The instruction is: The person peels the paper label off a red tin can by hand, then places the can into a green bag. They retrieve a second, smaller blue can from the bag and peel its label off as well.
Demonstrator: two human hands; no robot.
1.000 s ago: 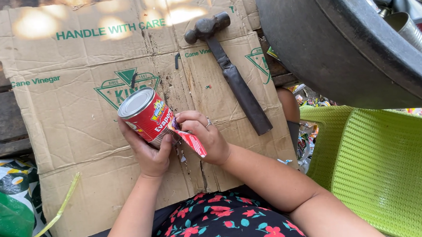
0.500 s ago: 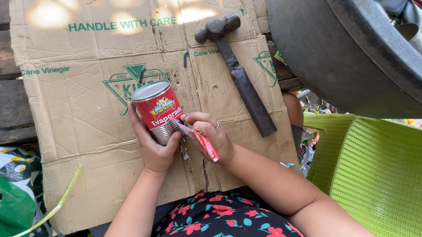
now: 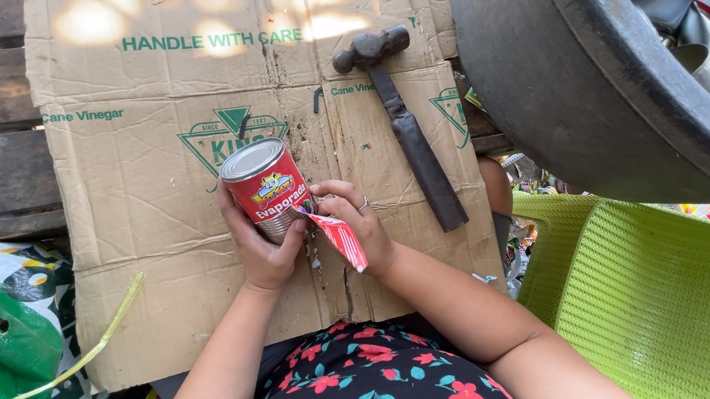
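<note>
My left hand [image 3: 261, 250] grips a tin can [image 3: 265, 186] with a red paper label, held tilted over a flattened cardboard sheet [image 3: 133, 197]. My right hand [image 3: 358, 224], a ring on one finger, pinches a torn strip of the red label [image 3: 337, 235] that hangs loose from the can's lower side. A bare metal band shows where the label has come away. A hammer [image 3: 404, 127] with a dark handle lies on the cardboard to the right of my hands.
A big dark round tub [image 3: 586, 87] holding metal cans fills the upper right. A green woven plastic chair [image 3: 657, 296] stands at the right. A green plastic bag [image 3: 6, 344] and a pale stalk lie at the lower left. Wooden planks lie beyond the cardboard.
The can has turned more upright in my left hand, and my right hand has pulled the label strip further down and away from it.
</note>
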